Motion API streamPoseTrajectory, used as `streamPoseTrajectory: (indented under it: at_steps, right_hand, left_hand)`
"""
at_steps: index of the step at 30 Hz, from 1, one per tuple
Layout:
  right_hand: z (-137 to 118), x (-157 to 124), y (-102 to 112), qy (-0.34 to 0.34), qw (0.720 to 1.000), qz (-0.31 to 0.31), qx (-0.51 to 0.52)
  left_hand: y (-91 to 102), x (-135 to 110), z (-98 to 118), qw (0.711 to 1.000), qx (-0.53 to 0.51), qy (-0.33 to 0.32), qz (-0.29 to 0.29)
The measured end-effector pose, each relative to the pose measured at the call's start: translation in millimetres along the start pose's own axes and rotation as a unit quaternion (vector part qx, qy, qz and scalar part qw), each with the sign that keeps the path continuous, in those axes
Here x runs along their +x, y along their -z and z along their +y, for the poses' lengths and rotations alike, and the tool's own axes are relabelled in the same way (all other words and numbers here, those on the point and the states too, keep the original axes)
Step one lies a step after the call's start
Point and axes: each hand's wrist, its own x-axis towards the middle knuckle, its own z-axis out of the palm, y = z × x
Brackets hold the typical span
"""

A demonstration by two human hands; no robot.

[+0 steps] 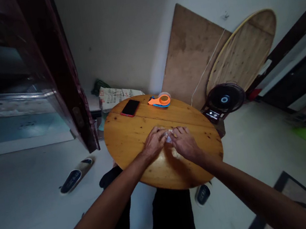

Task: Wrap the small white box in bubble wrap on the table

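Note:
My left hand (156, 141) and my right hand (184, 141) meet over the middle of a round wooden table (124, 138). Their fingers are closed around a small whitish, shiny piece (169, 139). Most of it is hidden, so I cannot tell its kind. Beyond the hands, near the far edge, lies an orange tape dispenser (155, 101) with a blue part under it and a clear roll beside it. A phone (130, 108) with a dark screen and red edge rests to its left.
Against the wall lean a brown board (193, 46) and an oval wooden board (247, 47). A black fan (226, 98) stands right of the table. A printed sack (117, 93) is behind it. On the floor are slippers (75, 177). A door (59, 75) is at left.

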Motion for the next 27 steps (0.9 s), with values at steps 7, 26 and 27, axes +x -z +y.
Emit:
streamPoseTrajectory:
  at_steps: [7,26,27]
  right_hand:
    - [3,-1,-15,-0.081,0.986,-0.002,0.144]
    - [16,17,16,-0.015,0.990,-0.135,0.027]
    - [19,20,19,-0.009,0.988,-0.151,0.029]
  left_hand:
    - [1.9,-3,2,1.000,0.026,-0.012,0.003]
    - [0.6,0,3,0.999,0.037,-0.026,-0.001]
    - [0.8,-1,3,0.999,0.035,-0.024,-0.001]
